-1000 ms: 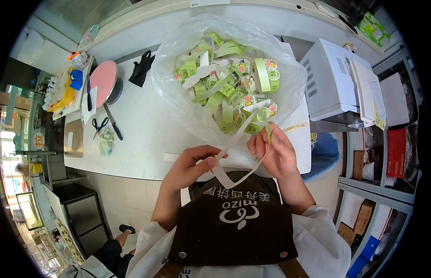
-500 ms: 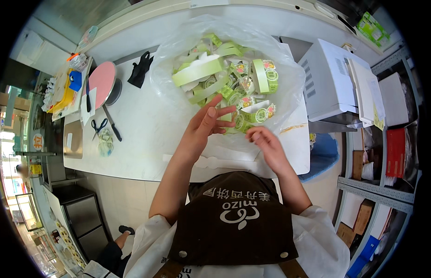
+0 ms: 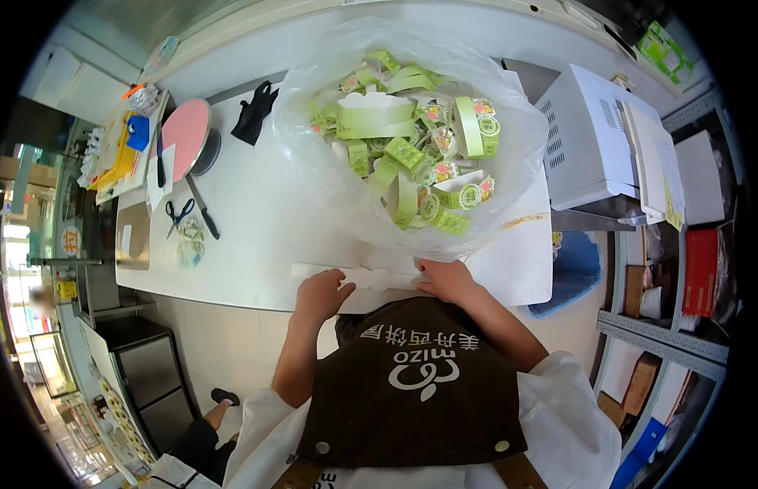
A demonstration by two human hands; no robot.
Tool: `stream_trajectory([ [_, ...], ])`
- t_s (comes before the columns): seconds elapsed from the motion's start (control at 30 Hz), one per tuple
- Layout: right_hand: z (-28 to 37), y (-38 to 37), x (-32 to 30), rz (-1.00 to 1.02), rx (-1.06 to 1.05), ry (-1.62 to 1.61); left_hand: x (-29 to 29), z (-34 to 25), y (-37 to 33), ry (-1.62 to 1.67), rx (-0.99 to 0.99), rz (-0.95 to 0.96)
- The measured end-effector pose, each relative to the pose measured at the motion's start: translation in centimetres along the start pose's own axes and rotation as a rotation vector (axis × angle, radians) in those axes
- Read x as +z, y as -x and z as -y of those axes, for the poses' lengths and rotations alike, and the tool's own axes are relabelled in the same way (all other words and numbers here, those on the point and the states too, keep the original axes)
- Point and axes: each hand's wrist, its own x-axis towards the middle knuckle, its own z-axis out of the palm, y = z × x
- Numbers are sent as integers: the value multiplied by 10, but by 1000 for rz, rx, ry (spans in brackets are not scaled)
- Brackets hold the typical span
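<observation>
A long white paper strip [image 3: 377, 279] with a wavy-cut edge lies along the table's near edge. My left hand [image 3: 319, 295] is closed over its left part, the fingers curled at the strip. At the strip's right end my right hand [image 3: 449, 282] has its fingers bent around the paper, partly hiding it. Beyond both hands stands a large clear plastic bag [image 3: 306, 159], wide open. Inside it are several green and white paper bands [image 3: 377, 121], formed into loops, some with printed round and floral patterns.
To the left on the white table [image 3: 257, 220] are a pink turntable [image 3: 186, 138], a knife [image 3: 204, 210], scissors [image 3: 179, 213], a crumpled bag [image 3: 190, 244] and a black glove [image 3: 253, 114]. A white machine [image 3: 587, 138] stands right; a blue bin [image 3: 576, 273] is below.
Both hands have come down from over the bag's near side to the white strip at the table edge, and now grip it. The looped bands in the bag lie differently.
</observation>
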Motion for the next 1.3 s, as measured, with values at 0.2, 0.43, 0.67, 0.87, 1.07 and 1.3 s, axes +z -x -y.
stream_trajectory([
  [0.2, 2, -10, 12, -87, -136, 133, 33, 11, 12, 152, -114, 157],
  [0.43, 4, -9, 42, -183, -159, 246, 50, -8, 13, 98, 24, 233],
  [0.67, 1, 1, 49, -312, -157, 195, 70, -11, 12, 103, 51, 387],
  [0.87, 0, 10, 47, -366, -186, 107, 131, 12, -11, 452, 188, 225],
  [1.07, -2, 8, 49, -366, -189, -23, 134, 15, -19, 723, -13, 293],
  [1.3, 6, 6, 40, -391, -217, -181, 135, 40, -25, 1206, -146, 359],
])
